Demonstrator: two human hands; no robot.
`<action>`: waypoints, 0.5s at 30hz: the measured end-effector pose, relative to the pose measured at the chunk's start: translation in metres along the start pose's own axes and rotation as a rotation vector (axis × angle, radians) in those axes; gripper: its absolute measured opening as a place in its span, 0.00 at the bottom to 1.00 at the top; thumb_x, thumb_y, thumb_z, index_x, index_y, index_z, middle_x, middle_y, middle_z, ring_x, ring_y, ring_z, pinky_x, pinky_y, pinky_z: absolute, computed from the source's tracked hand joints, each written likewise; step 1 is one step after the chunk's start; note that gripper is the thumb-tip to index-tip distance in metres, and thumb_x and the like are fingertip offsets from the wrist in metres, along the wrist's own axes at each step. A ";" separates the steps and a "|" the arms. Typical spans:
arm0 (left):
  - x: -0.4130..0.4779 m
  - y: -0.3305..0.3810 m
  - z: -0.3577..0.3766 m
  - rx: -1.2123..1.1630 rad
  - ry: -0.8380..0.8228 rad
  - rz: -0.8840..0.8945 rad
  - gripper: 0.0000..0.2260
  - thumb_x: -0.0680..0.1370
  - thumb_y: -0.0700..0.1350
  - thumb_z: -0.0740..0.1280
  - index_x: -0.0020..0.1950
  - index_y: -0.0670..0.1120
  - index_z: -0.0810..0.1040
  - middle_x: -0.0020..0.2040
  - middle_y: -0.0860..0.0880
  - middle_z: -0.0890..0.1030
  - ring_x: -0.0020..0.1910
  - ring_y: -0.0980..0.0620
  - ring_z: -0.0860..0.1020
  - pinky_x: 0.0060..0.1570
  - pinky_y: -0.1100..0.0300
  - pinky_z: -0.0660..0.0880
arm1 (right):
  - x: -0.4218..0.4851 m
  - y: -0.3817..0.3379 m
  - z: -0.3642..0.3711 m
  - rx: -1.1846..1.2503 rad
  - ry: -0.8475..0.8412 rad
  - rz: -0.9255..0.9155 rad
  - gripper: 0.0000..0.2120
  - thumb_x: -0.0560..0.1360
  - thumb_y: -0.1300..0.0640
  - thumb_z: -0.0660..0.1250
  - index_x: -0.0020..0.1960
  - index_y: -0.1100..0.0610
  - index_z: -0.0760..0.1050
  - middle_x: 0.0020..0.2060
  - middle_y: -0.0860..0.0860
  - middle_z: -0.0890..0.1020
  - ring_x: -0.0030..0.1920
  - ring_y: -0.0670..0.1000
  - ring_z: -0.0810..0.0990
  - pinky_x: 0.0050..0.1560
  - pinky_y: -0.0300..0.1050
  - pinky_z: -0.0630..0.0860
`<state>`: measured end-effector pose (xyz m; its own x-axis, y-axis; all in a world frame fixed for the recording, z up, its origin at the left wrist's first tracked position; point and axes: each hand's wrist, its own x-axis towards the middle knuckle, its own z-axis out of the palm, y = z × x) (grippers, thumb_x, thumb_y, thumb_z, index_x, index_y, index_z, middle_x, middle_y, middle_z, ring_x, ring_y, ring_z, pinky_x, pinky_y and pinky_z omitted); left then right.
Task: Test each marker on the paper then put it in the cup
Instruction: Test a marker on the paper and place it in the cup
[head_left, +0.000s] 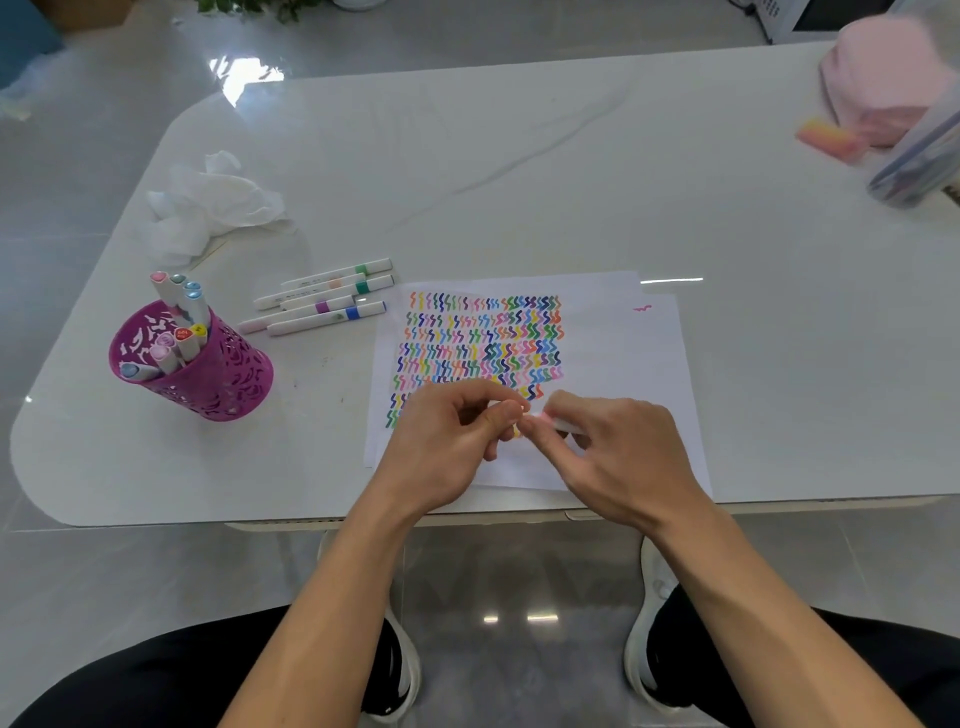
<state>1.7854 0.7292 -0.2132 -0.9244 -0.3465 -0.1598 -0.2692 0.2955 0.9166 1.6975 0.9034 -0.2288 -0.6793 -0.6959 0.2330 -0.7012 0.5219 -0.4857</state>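
A slim white plastic marker (560, 425) with a pinkish end lies level over the near part of the squiggle-covered white paper sheet (613, 364). The right hand (618, 452) grips its barrel with curled fingers. The left hand (447, 447) pinches its end. The perforated magenta cup (218, 374) stands at the sheet's 9 o'clock.

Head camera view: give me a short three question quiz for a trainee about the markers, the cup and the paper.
1. True or false: the magenta cup already holds some markers.
2. The loose markers lie: A) on the paper; B) on the table between cup and paper; C) inside the cup.
3. Fill in: the left hand and right hand pinch one marker above the ____.
Key: 1 true; 2 B; 3 paper.
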 end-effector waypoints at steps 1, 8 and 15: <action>0.001 0.000 0.000 -0.010 0.020 -0.007 0.05 0.81 0.44 0.70 0.49 0.49 0.86 0.34 0.50 0.83 0.32 0.53 0.78 0.38 0.57 0.79 | 0.000 0.002 -0.001 0.001 0.014 0.037 0.18 0.80 0.37 0.61 0.40 0.48 0.74 0.25 0.42 0.72 0.28 0.50 0.73 0.30 0.43 0.69; 0.004 -0.001 0.000 0.111 0.212 0.043 0.04 0.81 0.47 0.70 0.51 0.53 0.85 0.41 0.59 0.83 0.39 0.59 0.80 0.41 0.66 0.75 | 0.007 0.011 -0.007 0.463 0.009 0.253 0.09 0.86 0.47 0.59 0.65 0.42 0.65 0.36 0.45 0.77 0.32 0.45 0.77 0.33 0.37 0.68; 0.006 -0.013 0.002 0.479 0.243 0.186 0.05 0.78 0.47 0.73 0.52 0.51 0.87 0.59 0.55 0.80 0.63 0.55 0.72 0.63 0.60 0.68 | 0.016 0.008 -0.012 1.049 0.061 0.380 0.16 0.79 0.64 0.57 0.61 0.55 0.78 0.48 0.56 0.85 0.48 0.57 0.86 0.42 0.47 0.83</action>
<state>1.7826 0.7248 -0.2271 -0.8946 -0.4279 0.1291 -0.2527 0.7226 0.6434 1.6784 0.9030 -0.2189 -0.8403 -0.5394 -0.0553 0.0649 0.0011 -0.9979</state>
